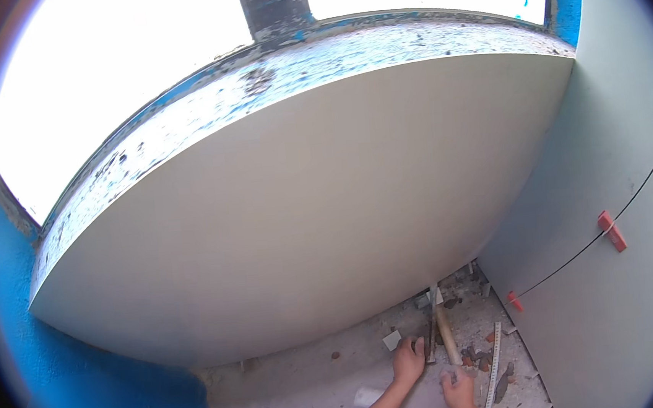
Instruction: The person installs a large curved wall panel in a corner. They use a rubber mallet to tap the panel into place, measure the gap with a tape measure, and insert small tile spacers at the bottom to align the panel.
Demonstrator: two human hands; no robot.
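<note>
Low by the floor, my right hand (459,391) is closed at the near end of a pale wooden handle (446,334); whatever sits at its far end is not clear. To its left, my left hand (409,361) has curled fingers beside a thin metal bar (432,320); what they hold, if anything, is hidden. The bar runs toward the lower edge of a large light grey panel (319,204) standing against the wall below the window. Right of my right hand lies a white measuring strip (494,367) with fine marks.
Broken bits of rubble (475,358) and small white tile pieces (392,341) litter the floor. A second grey panel (570,185) rises at the right, crossed by a black cord (569,263) with red blocks (612,231). At left stands a blue wall (111,390).
</note>
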